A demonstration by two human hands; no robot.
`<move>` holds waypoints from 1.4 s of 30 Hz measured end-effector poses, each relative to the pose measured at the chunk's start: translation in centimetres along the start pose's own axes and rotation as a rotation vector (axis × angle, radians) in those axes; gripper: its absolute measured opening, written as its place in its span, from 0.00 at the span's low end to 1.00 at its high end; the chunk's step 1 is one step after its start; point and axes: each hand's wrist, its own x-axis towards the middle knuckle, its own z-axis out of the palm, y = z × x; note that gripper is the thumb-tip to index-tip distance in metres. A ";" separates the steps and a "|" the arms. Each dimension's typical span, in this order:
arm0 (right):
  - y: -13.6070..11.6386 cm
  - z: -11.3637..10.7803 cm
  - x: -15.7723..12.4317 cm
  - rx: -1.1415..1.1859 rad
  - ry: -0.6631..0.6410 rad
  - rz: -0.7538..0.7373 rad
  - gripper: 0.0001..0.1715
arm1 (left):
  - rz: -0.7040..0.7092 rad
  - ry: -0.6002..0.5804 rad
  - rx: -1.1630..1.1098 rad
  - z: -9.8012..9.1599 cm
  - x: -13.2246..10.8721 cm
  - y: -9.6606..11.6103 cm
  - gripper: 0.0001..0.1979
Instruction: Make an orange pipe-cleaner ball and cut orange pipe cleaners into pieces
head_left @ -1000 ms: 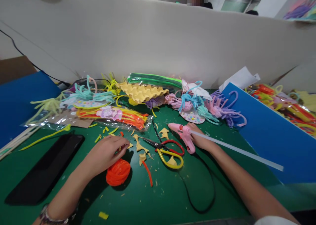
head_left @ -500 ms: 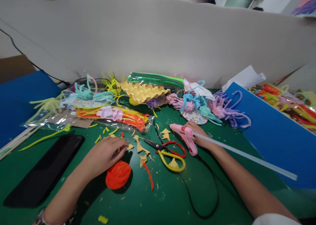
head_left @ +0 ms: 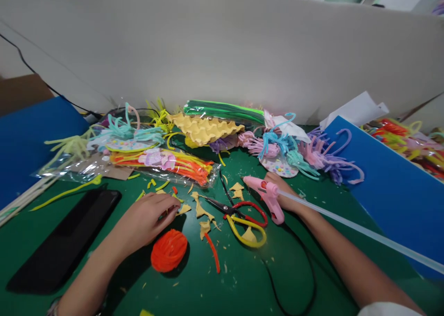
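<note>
My left hand (head_left: pixel 152 216) hovers or rests low over the green table, palm down with fingers loosely bent and thumb apart; nothing shows in it. Just below it sits a round orange bundle (head_left: pixel 169 250) of fuzzy strands. My right hand (head_left: pixel 282 191) lies behind the pink glue gun (head_left: pixel 265 193), its fingers mostly hidden, so I cannot tell whether it grips the gun. From the gun's back a long clear glue stick (head_left: pixel 360 232) juts out to the right. Between my hands lie scissors (head_left: pixel 227 209) with one red and one yellow handle, and yellowish foam scraps (head_left: pixel 200 209).
A black phone-like slab (head_left: pixel 65 240) lies on the left. Behind are a bag of orange and yellow pipe cleaners (head_left: pixel 183 166), a yellow bumpy sheet (head_left: pixel 204 129), green pipe cleaners (head_left: pixel 225 112) and pastel bundles (head_left: pixel 270 145). Blue panels (head_left: pixel 391 205) stand at both sides.
The view has shifted slightly, so the table items sit a little further right and lower. Both hands keep nearly the same pose.
</note>
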 end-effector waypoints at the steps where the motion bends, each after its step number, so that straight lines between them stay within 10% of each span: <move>1: 0.0 -0.1 -0.1 0.008 0.001 0.003 0.06 | -0.001 -0.002 -0.002 0.0 0.0 0.0 0.14; 42: -0.2 -0.7 -1.0 0.063 0.018 0.065 0.06 | 0.003 -0.042 -0.003 0.2 0.4 0.4 0.15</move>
